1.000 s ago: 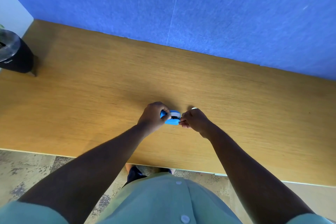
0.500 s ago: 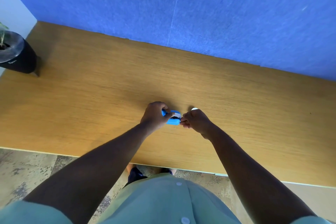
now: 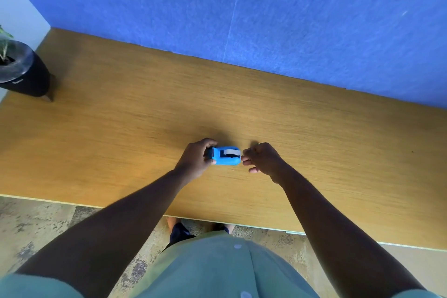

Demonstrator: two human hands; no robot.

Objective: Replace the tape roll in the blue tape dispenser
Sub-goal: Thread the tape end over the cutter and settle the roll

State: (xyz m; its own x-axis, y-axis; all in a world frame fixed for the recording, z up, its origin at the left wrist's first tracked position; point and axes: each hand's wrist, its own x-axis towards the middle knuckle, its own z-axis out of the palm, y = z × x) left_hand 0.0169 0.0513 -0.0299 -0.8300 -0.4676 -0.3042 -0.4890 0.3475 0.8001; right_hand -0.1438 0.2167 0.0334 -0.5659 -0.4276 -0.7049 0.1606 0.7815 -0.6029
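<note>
The blue tape dispenser (image 3: 226, 157) lies on the wooden table (image 3: 145, 116), its cutter end pointing left. A pale tape roll (image 3: 231, 151) sits in its top slot. My left hand (image 3: 197, 158) grips the dispenser's left end, with fingers wrapped around the cutter. My right hand (image 3: 262, 158) hovers at the dispenser's right end with its fingers curled loosely, fingertips just touching or nearly touching the blue body. A small white object behind the right hand is mostly hidden.
A dark plant pot (image 3: 21, 72) stands at the table's far left corner. A blue felt wall (image 3: 266, 19) rises behind the table. The table's near edge (image 3: 242, 221) runs just in front of my body.
The dispenser now lies flat with the roll seated in it. My right hand has drawn back a little to the right and loosened; my left hand keeps its hold.
</note>
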